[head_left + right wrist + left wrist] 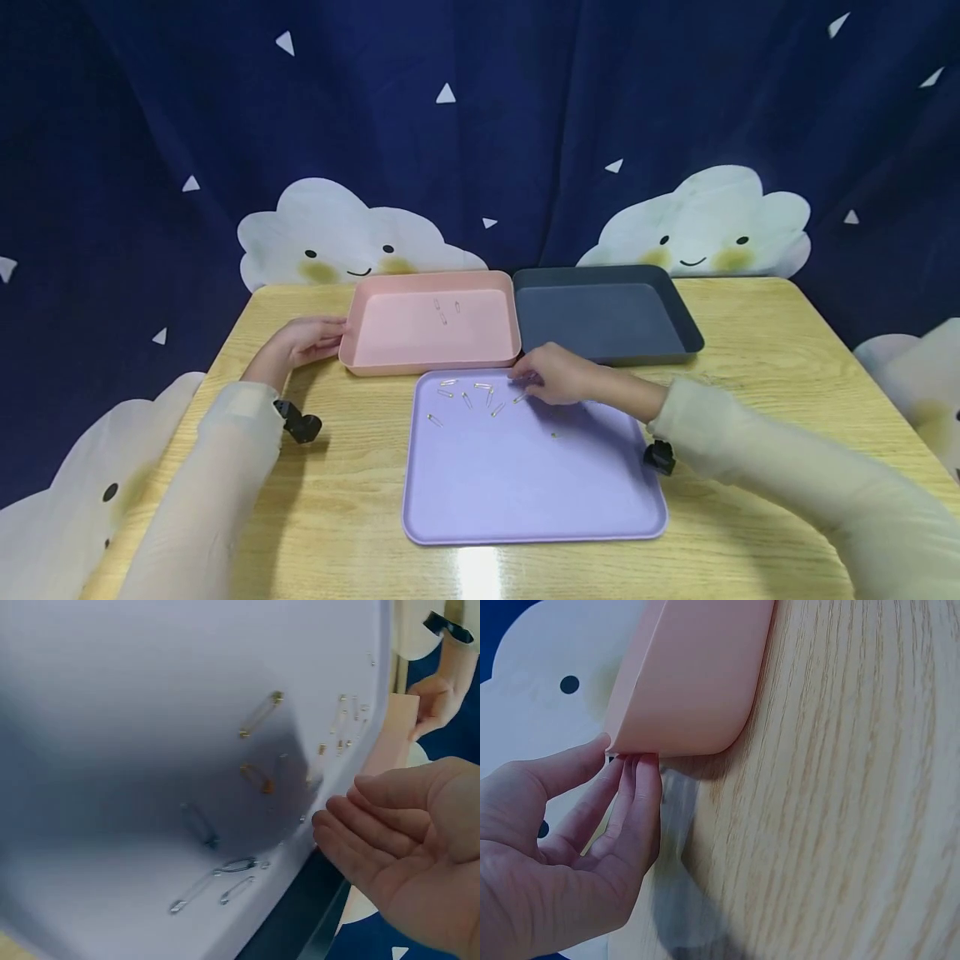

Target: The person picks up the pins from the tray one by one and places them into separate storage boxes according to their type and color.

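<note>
While left hand (311, 339) pinches pink tray (420, 360), right hand (558, 375) over lavender tray (525, 500), fingers (352, 851) together, thumb apart, pins (260, 716) nearby.

Glare streaks the table (345, 508) while soft shadow darkens part of the slightly blurred lilac tray (142, 697).

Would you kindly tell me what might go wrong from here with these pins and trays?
The left hand touches the pink tray, so a nudge might slide the pins in it.
Safety pins lie close together on the lilac tray, so the right hand might lift two at once.
The dark tray sits beside the pink one, so a dropped pin might land there.
</note>
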Tool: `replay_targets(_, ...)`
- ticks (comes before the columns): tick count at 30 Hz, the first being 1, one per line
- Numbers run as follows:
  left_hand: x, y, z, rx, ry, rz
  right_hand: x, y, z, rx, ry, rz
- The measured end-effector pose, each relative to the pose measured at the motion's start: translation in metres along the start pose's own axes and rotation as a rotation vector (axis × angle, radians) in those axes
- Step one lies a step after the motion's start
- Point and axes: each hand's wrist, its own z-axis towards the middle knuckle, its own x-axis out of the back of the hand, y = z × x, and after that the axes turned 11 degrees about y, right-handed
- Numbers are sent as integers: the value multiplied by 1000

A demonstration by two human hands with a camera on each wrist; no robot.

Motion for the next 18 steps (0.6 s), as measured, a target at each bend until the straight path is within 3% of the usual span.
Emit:
replay_targets(8, 0, -2, 0, 7, 10, -7, -5, 0, -14, 95, 5, -103)
replay_targets(18, 0, -1, -1, 3, -7, -19, -2, -1, -34, 32, -10, -19)
